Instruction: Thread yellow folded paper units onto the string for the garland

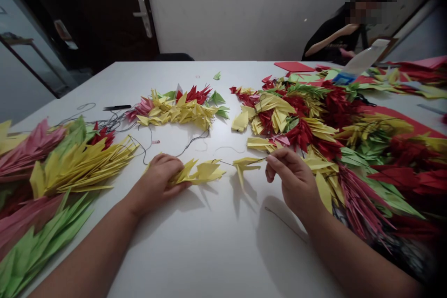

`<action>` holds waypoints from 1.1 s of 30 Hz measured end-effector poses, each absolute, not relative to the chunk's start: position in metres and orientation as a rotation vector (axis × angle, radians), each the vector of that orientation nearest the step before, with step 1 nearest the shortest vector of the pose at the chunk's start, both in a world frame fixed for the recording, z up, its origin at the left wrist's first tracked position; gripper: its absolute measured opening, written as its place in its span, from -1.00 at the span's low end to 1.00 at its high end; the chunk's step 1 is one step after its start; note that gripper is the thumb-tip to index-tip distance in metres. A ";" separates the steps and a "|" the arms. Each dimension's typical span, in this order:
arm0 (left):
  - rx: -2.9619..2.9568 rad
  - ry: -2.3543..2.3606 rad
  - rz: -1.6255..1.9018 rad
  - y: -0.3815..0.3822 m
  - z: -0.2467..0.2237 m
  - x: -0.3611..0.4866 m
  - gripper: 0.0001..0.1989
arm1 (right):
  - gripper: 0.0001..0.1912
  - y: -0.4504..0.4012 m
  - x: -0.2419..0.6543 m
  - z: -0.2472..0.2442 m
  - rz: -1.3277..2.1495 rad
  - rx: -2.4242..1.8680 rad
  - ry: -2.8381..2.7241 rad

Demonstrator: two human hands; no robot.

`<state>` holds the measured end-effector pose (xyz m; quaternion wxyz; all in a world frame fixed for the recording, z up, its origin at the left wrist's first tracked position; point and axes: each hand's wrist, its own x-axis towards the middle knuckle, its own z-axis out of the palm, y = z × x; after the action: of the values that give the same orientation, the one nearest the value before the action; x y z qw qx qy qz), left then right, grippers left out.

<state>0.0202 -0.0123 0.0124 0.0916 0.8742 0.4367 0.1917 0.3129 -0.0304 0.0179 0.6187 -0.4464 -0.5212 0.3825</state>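
Observation:
My left hand [159,178] rests on the white table [216,247] and pinches a short row of yellow folded paper cranes [199,172] strung on a dark thread. My right hand [291,178] holds a thin needle [260,160] between thumb and fingers, with one yellow crane [244,165] threaded on it, just right of the row. The thread [190,142] trails back across the table toward a longer garland of yellow, red, pink and green cranes [178,107].
Stacks of pink, yellow and green cranes [52,172] lie at the left. A large heap of red, yellow and green cranes [349,144] fills the right side. A black pen [117,107] lies far left. Another person [344,32] sits at the far right corner.

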 end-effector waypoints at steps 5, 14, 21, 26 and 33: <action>2.565 1.339 0.572 -0.011 0.016 0.020 -0.75 | -0.81 -0.031 0.313 0.018 0.883 -1.027 -1.195; 2.537 1.358 0.694 -0.010 0.014 0.019 -0.88 | -0.79 -0.031 0.313 0.018 0.857 -1.042 -1.231; 2.539 1.386 0.699 -0.011 0.017 0.019 -0.84 | -0.79 -0.032 0.312 0.019 0.856 -1.044 -1.228; 2.471 1.497 0.711 -0.014 0.016 0.019 -0.67 | -0.77 -0.033 0.312 0.020 0.846 -1.047 -1.243; 2.485 1.508 0.807 -0.015 0.015 0.017 -0.65 | -0.74 -0.033 0.312 0.022 0.852 -1.046 -1.245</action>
<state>0.0173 -0.0148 0.0151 0.0623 0.8221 0.4990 0.2669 0.3116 -0.0333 0.0219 0.6075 -0.4527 -0.5387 0.3684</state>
